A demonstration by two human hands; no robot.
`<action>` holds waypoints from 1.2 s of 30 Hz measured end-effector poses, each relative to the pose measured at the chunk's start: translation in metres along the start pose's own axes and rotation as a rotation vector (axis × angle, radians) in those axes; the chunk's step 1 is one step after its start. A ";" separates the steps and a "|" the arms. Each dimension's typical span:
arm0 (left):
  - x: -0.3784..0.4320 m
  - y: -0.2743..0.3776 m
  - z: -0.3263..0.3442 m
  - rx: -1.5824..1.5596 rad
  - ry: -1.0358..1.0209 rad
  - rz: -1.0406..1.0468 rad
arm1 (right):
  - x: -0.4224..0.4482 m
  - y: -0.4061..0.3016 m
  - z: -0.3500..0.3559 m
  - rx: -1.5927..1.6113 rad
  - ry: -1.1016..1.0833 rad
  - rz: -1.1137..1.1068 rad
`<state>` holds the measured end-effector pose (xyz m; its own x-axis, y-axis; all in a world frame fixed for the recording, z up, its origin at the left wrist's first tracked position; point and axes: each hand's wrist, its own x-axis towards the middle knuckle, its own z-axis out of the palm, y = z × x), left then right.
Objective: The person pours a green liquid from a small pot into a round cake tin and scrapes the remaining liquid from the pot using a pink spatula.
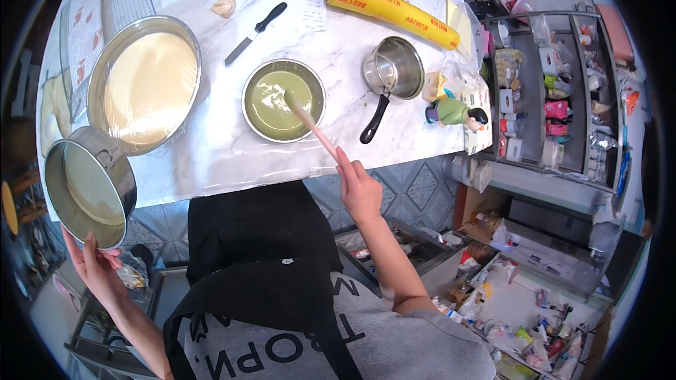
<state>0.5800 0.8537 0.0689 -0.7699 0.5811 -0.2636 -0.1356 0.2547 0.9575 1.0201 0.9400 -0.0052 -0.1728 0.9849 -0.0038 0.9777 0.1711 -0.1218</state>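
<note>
My right hand (360,188) grips the pink handle of a spatula (318,133), whose tip dips into pale green batter (264,96). That batter lies in a round metal bowl (246,116) on the table. In my left hand (95,264) is a round metal pan (117,179), tilted on its side by the table's left front corner, with my thumb over its rim. A greenish film coats the pan's inside. Just beyond it stands a large metal bowl (196,82) of cream-coloured mixture (150,84), seemingly under clear plastic film.
A saucepan (393,66) with a black handle stands right of the green batter. Behind are an offset spatula (255,33), a crumpled tissue (226,2) and a yellow roll of plastic wrap (392,12). A figurine (454,111) sits at the table's right end, near loaded shelves (560,100).
</note>
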 end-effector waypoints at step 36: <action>-0.071 0.035 0.130 0.150 -0.235 0.037 | -0.019 0.081 -0.022 0.014 -0.023 -0.074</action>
<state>0.7112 0.9220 0.1061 -0.6047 0.7509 -0.2657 -0.0030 0.3314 0.9435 1.1050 0.9360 0.0067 -0.2478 0.9687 -0.0166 0.9603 0.2433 -0.1367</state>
